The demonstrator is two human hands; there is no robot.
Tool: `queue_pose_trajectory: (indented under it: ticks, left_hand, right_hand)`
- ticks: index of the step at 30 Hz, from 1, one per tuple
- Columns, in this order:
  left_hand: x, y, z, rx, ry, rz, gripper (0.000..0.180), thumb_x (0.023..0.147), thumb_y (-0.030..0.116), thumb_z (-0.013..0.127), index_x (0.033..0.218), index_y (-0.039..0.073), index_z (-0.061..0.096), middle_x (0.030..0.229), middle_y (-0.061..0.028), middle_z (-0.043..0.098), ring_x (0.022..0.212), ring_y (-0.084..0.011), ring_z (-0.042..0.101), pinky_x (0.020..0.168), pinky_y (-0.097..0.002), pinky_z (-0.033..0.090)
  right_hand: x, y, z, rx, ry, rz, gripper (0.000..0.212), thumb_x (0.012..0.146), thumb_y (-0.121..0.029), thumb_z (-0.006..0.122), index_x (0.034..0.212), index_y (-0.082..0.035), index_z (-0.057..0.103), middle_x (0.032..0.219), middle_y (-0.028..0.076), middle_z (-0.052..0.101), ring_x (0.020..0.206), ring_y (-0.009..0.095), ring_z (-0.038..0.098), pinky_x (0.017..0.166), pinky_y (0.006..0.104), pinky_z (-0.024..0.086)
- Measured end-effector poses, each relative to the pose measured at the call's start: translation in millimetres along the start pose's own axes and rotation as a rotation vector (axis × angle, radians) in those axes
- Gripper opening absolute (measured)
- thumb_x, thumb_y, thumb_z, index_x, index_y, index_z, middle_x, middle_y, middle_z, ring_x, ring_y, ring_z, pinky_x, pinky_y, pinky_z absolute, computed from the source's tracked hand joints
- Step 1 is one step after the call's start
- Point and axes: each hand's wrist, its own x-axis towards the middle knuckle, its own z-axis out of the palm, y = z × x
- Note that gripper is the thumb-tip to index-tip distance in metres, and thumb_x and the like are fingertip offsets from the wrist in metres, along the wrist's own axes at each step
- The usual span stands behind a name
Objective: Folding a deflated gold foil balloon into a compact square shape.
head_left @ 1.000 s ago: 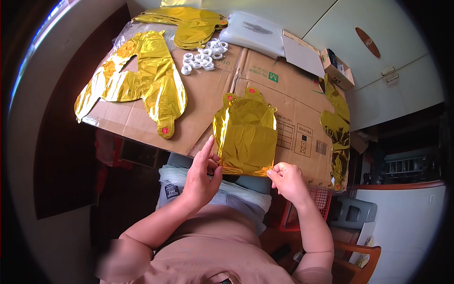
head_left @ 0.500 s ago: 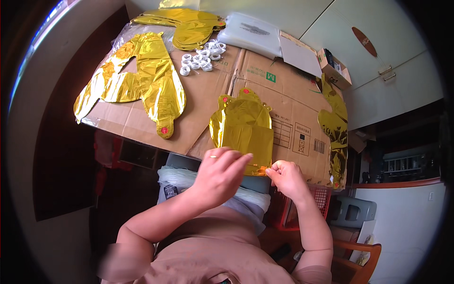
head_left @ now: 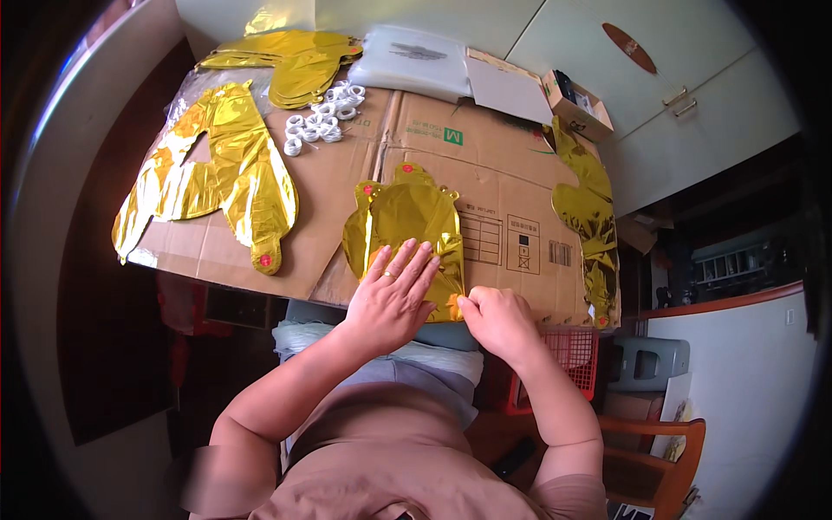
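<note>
A gold foil balloon (head_left: 407, 212), flat and folded, lies at the near edge of the cardboard. My left hand (head_left: 394, 290) rests on it with the fingers stretched out flat. At its lower right corner my right hand (head_left: 501, 319) pinches the foil between thumb and fingers. An A-shaped gold foil balloon (head_left: 260, 186) lies flat to the left. Another gold foil balloon (head_left: 582, 204) lies along the right edge. Coils of white string (head_left: 325, 120) sit in a heap behind.
The cardboard sheet (head_left: 347, 199) covers the table. At the back lie more gold foil balloons (head_left: 299, 65), a stack of clear plastic bags (head_left: 407, 61) and a small open box (head_left: 579, 108). A red basket (head_left: 568, 360) stands below the right edge.
My left hand has opened out flat onto the folded balloon, nearer its middle. My right hand keeps its pinch on the corner. The whole view has shifted a little.
</note>
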Motion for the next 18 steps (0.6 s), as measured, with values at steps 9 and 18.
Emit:
queue_pose_trajectory:
  ticks: [9, 18]
  left_hand:
    - [1, 2, -4, 0.055, -0.024, 0.01, 0.071, 0.095, 0.044, 0.057, 0.151, 0.004, 0.042, 0.157, -0.0167, 0.039, 0.148, -0.0348, 0.032, 0.121, -0.0534, 0.02]
    - [1, 1, -4, 0.027, -0.035, 0.002, 0.073, 0.093, 0.044, 0.058, 0.151, 0.002, 0.041, 0.158, -0.0178, 0.037, 0.149, -0.0354, 0.031, 0.121, -0.0542, 0.019]
  right_hand:
    - [3, 9, 35, -0.141, 0.651, -0.424, 0.044, 0.087, -0.023, 0.072, 0.124, -0.003, 0.06, 0.123, 0.018, 0.062, 0.109, 0.033, 0.062, 0.092, 0.0478, 0.046]
    - [23, 27, 37, -0.159, 0.267, -0.477, 0.072, 0.099, -0.042, 0.054, 0.155, -0.002, 0.032, 0.163, 0.017, 0.027, 0.151, 0.034, 0.025, 0.122, 0.0529, 0.016]
